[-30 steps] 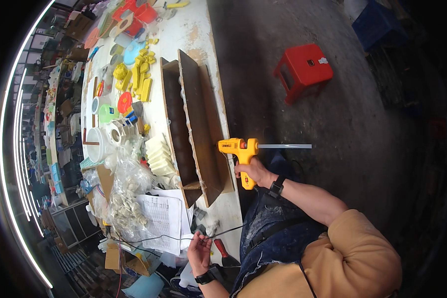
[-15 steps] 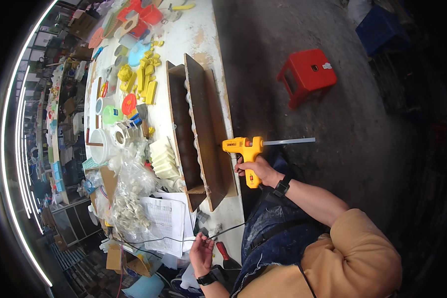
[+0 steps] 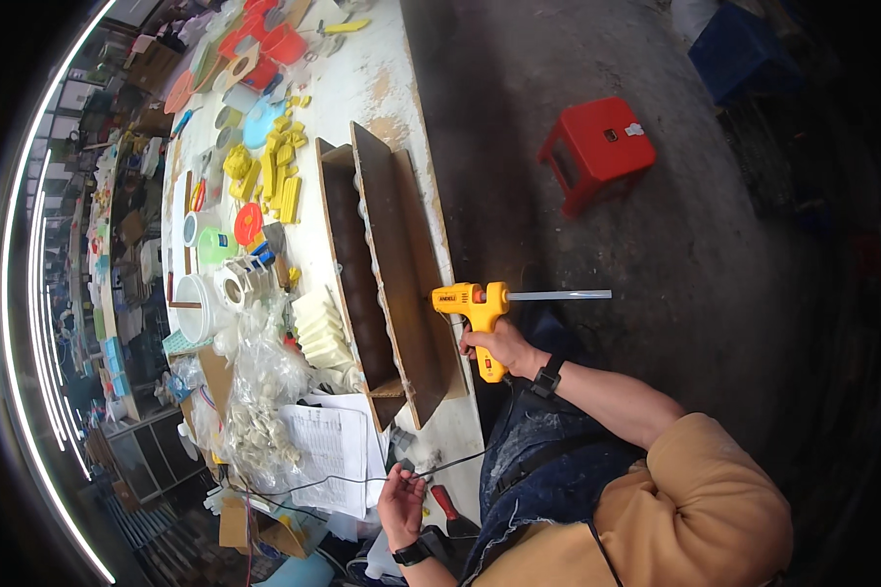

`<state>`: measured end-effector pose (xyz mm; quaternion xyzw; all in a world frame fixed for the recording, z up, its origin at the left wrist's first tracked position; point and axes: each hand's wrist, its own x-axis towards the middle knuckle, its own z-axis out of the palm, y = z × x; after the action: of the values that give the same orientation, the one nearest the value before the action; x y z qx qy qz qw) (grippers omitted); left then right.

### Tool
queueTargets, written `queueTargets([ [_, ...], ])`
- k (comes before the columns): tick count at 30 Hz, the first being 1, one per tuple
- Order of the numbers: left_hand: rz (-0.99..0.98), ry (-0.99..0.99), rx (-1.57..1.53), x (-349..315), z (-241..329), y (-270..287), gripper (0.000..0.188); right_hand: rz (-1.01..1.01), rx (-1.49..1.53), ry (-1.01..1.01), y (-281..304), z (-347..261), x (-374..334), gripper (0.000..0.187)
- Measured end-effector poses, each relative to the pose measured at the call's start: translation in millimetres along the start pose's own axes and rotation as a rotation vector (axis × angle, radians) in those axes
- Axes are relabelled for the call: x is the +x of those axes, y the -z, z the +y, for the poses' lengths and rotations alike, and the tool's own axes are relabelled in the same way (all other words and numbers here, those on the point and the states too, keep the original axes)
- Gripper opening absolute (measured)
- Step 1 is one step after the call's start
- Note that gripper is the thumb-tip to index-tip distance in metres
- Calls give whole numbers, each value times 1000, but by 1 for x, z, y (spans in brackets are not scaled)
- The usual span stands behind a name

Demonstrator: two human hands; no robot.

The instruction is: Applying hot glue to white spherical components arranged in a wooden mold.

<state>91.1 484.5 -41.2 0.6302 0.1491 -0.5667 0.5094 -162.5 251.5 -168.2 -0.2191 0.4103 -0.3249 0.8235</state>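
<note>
My right hand (image 3: 504,347) is wrapped round the handle of a yellow hot glue gun (image 3: 483,315), with a long clear glue stick (image 3: 563,294) jutting out of its back. The gun's nozzle end points left, against or just over the near side of a long brown trough-like board box (image 3: 401,264); whether it touches I cannot tell. Pale blobs run along the rim of the box's upright board. Lower down, my left hand (image 3: 401,507) has its fingers closed on a thin black cable (image 3: 450,464) that crosses the table's near corner.
Beyond the box on the white table (image 3: 377,59) lie yellow blocks (image 3: 282,161), cream blocks (image 3: 320,328), a white bucket (image 3: 196,305), plastic bags (image 3: 264,391) and printed sheets (image 3: 328,450). A red-handled scraper (image 3: 444,502) lies by my left hand. A red stool (image 3: 607,147) stands on the floor.
The whole view has shifted slightly. Both hands keep their holds on the glue gun and the cable, and the box looks unmoved on the table.
</note>
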Motion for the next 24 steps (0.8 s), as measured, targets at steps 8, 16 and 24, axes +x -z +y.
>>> queueTargets([
  [8, 29, 8, 14, 4, 2, -7, 19, 39, -6, -3, -3, -8, 5, 17],
  [16, 40, 19, 8, 6, 5, -11, 18, 61, 9, -22, -3, -16, 16, 16],
  [24, 22, 22, -25, 5, -1, -8, 20, 88, 27, -32, -3, -25, 26, 17],
])
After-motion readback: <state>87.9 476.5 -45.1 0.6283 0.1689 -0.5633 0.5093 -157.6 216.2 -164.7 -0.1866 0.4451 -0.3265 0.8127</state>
